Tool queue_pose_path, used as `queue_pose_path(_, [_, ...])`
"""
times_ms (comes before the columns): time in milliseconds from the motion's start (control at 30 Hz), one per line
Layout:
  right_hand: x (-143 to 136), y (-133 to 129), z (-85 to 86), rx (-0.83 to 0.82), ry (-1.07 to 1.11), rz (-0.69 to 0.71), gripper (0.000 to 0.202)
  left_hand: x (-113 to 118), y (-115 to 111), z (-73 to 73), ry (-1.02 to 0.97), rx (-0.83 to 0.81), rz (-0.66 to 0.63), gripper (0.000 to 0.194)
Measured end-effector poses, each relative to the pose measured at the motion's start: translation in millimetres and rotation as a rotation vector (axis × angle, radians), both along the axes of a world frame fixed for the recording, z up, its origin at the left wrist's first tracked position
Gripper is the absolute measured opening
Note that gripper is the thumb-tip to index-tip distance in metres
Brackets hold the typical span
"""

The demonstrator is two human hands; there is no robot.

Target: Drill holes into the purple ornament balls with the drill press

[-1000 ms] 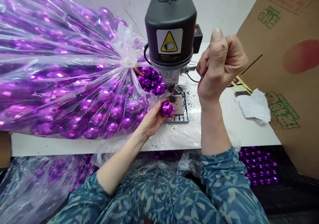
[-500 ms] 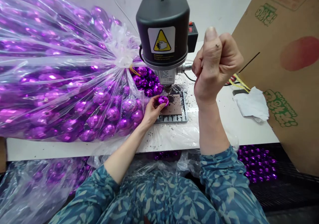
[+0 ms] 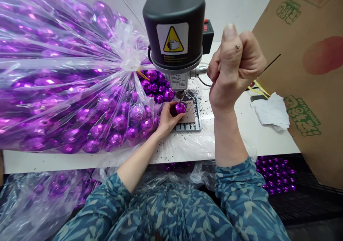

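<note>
My left hand (image 3: 169, 118) pinches a shiny purple faceted ball (image 3: 180, 107) between thumb and fingers. The ball rests on a brown board (image 3: 189, 113) on the metal base (image 3: 187, 127) of a small black drill press (image 3: 173, 37). Directly above the ball is the drill's chuck (image 3: 180, 93); its bit appears to meet the ball's top. My right hand (image 3: 232, 67) is raised in a fist to the right of the drill head, by the silver hub (image 3: 200, 70), closed round the feed handle, which the fingers mostly hide.
A large tied clear bag (image 3: 128, 60) of purple balls fills the left of the white table (image 3: 198, 144). Loose purple balls (image 3: 160, 87) lie behind my left hand. Dark shavings litter the base. At right are a white cloth (image 3: 270, 112) and a cardboard box (image 3: 302, 73).
My left hand has moved slightly right and set the ball under the chuck, turning it more upright. My right fist has shifted only a little in view.
</note>
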State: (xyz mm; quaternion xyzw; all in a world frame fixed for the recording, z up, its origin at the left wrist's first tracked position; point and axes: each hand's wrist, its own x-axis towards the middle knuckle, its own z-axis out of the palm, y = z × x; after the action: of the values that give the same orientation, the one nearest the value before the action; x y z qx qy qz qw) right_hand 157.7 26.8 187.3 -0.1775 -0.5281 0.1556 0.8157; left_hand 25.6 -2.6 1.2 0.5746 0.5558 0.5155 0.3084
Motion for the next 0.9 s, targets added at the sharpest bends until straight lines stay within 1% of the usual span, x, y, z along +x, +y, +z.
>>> queue_pose_path(133, [0.4,-0.5,-2.2,0.017,0.023,-0.004,0.058,2.2,0.6,1.1,-0.02,-0.015,-0.044,0.056])
queue_pose_path(267, [1.3,0.0,-8.6,-0.053,0.006,-0.05,0.058,2.7,-0.1,-1.0,0.006,0.02,-0.032,0.055])
queue_pose_path(367, [1.6,-0.5,-11.7,-0.027,0.025,-0.021,0.058,4.5,-0.2,-2.7,0.034,0.04,-0.021,0.055])
queue_pose_path(433, [1.8,-1.1,-12.0,-0.019,0.027,-0.027,0.059,6.3,-0.1,-3.3,0.049,0.053,-0.012,0.055])
queue_pose_path(567, [2.1,-3.7,-9.7,-0.126,-0.023,-0.11,0.061,8.6,0.2,-4.5,0.048,0.056,-0.01,0.056])
queue_pose_path(633, [2.2,-5.3,-9.4,-0.152,-0.033,-0.113,0.061,8.7,0.6,-5.8,0.04,0.05,-0.008,0.056])
queue_pose_path(733, [2.8,-6.0,-13.2,-0.117,-0.006,-0.091,0.061,8.3,1.4,-8.0,0.028,0.05,-0.005,0.056])
queue_pose_path(833, [4.1,-3.3,-22.3,-0.035,0.037,-0.058,0.06,8.3,1.8,-9.0,0.025,0.066,-0.006,0.056])
queue_pose_path(900, [5.0,-0.7,-29.0,-0.01,0.053,-0.066,0.059,8.5,1.8,-8.9,0.029,0.067,-0.01,0.056])
